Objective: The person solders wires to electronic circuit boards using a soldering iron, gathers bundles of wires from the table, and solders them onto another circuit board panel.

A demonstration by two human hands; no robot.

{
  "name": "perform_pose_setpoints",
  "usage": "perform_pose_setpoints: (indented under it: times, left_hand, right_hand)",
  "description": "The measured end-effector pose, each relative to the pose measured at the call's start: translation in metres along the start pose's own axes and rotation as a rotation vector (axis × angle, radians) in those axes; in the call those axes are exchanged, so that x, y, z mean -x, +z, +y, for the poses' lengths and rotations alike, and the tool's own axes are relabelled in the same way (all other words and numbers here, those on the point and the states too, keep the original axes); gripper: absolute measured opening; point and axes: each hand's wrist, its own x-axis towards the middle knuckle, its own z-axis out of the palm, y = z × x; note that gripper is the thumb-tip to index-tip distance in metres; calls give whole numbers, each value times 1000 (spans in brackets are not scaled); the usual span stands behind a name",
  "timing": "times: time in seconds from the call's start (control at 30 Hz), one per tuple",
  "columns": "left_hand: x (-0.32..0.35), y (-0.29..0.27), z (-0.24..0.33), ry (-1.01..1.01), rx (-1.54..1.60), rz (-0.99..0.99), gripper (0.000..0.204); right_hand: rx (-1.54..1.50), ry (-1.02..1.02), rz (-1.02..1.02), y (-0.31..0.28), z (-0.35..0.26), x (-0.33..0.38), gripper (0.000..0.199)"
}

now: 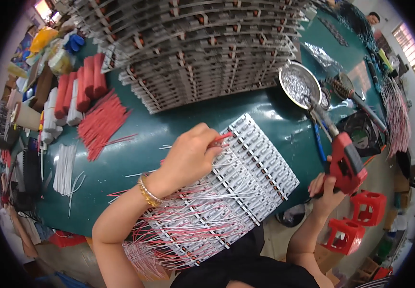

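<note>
A panel of small light-grey circuit boards (267, 156) lies slanted near the table's front edge. Thin red and white wires (183, 211) trail from its lower left part. My left hand (193, 149), with bracelets at the wrist, is above the panel's upper left side. Its fingers are closed on red wires (221, 139), whose ends point at the boards. In my right hand (326, 189) is a red and black soldering gun (346, 165). The gun's metal nose reaches up to a round metal strainer (299, 84) heaped with silvery bits. My right fingers wrap its handle, partly hidden.
Tall stacks of similar board panels (207, 62) fill the back middle. Loose red wires (103, 122), white wires (65, 168) and wrapped bundles (85, 84) lie at the left. Right of the strainer are a brush (342, 86) and a black fan (365, 132). Red stools (344, 235) stand on the floor.
</note>
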Motion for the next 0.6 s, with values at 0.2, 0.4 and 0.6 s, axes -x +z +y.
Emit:
perform_pose_setpoints:
  times: [0.2, 0.4, 0.6]
  left_hand:
    - [1, 2, -4, 56, -60, 103, 10]
    - [-2, -6, 10, -71, 7, 41, 16]
    - [6, 10, 11, -88, -134, 39, 16]
  right_hand:
    - [-56, 51, -43, 1, 0, 19, 66]
    - [-146, 137, -141, 4, -25, 44, 78]
    - [-71, 334, -143, 15, -36, 67, 93]
